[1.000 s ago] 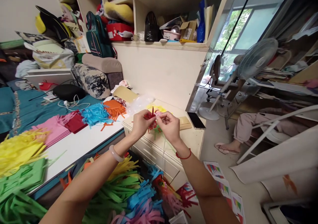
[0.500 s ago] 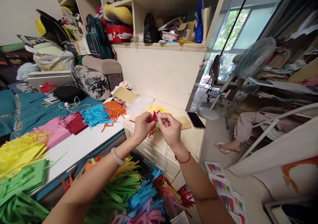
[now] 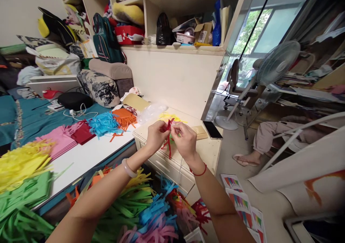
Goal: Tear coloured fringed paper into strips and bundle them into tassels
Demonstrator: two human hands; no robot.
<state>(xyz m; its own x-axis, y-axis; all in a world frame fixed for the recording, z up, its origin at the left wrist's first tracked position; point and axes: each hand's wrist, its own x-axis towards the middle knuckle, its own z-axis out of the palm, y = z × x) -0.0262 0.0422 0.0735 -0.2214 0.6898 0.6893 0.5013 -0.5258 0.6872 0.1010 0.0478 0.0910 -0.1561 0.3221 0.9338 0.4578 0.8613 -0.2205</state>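
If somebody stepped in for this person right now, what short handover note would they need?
Left hand and right hand: both pinch one red fringed paper piece over the white drawer cabinet.
Supplies: cut paper stacks, blue, orange and pink, lie on the white board to the left.
Done: a multicoloured fringe pile hangs below the hands.
Left: the red piece is not yet set down.

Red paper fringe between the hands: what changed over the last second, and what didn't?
The red paper fringe now hangs lower, its strips trailing down below the fingers instead of bunching up between them. Both the left hand and the right hand keep pinching it above the white drawer unit. The phone has not moved.
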